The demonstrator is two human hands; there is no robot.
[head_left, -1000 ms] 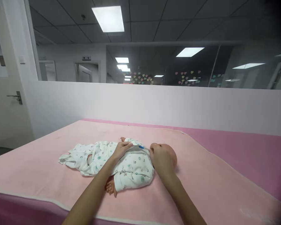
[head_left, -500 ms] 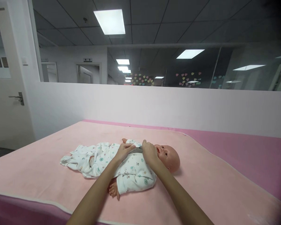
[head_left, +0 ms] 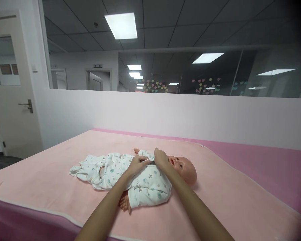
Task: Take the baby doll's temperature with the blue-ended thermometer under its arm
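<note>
The small dark sign point(head_left: 97, 66) above the doorway at upper left and the tiny motifs printed on the white outfit point(head_left: 150, 189) were too small to read. The bald doll point(head_left: 187, 169) lay on its back in that outfit on a peach sheet point(head_left: 240, 204), stretching across the lower centre of the frame, its head to the right and its legs to the left. The left hand point(head_left: 137, 165) rested over the doll's chest, thumb and fingers close together on the outfit's raised front edge. The right hand point(head_left: 161, 159) was curled narrow beside the doll's chin, touching the same cloth near the collar; what its fingertips gripped was hidden. Only a small gap separated the two hands. A pink surface point(head_left: 273, 164) showed beyond the sheet at right, below a white wall point(head_left: 190, 117).
</note>
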